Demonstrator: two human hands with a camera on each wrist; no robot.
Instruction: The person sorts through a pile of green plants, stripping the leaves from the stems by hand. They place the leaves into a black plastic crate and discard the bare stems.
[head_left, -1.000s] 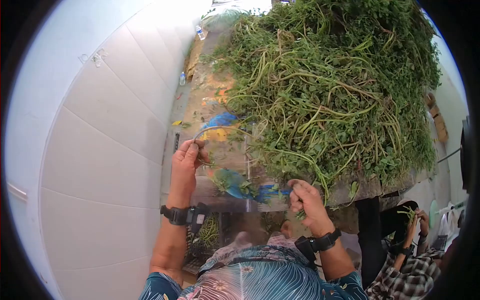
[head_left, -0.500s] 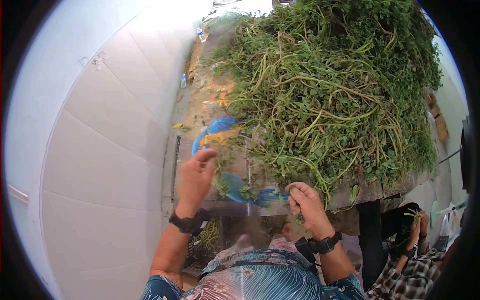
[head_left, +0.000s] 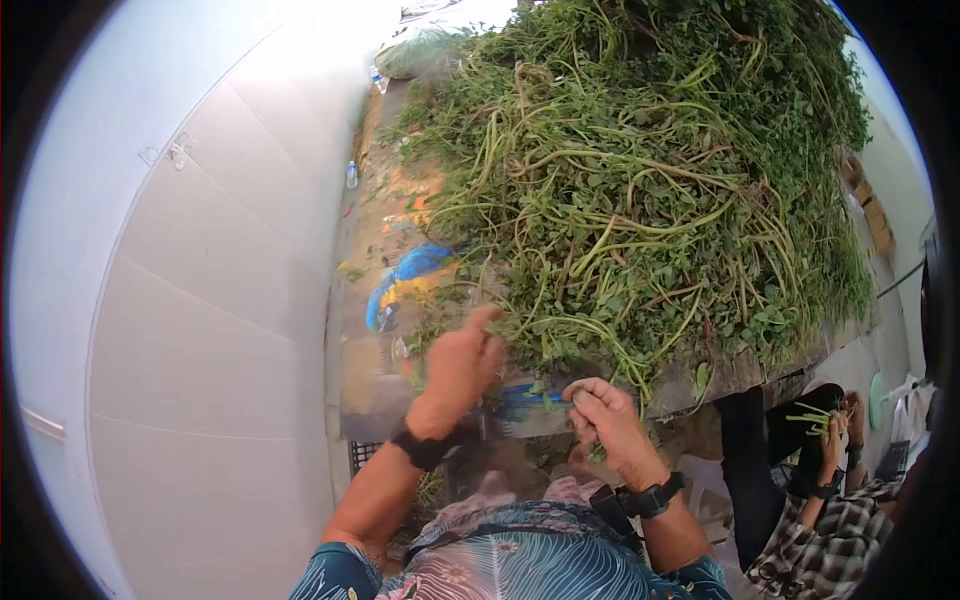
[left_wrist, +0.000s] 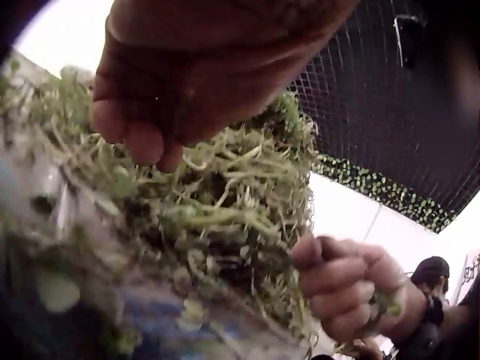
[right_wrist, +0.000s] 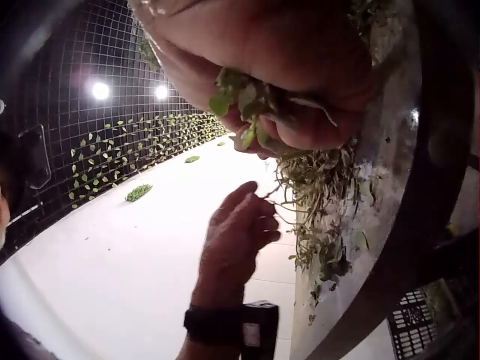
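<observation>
A big heap of leafy green stems [head_left: 640, 220] covers most of the table. In the head view my left hand [head_left: 462, 365], blurred, is over the table at the heap's near left edge. Its fingers are loosely bent, and nothing shows held in them in the right wrist view. My right hand [head_left: 605, 415] stays at the table's near edge, fingers curled round a leafy sprig [right_wrist: 255, 105]. Small green leaves stick out of that fist in the right wrist view; the rest of the sprig is hidden inside the hand.
The table [head_left: 375, 370] has a blue and yellow pattern and loose leaves at its left. Small bottles [head_left: 352, 174] stand along the left edge by a white wall [head_left: 220, 330]. On the right, another person's hand [head_left: 835, 435] holds a bunch of stems. A black crate [right_wrist: 412, 326] is below.
My left hand held a long stem at the left, let go of it, and moved right to the heap. The right hand keeps its grip in nearly the same place. The head view shifted slightly.
</observation>
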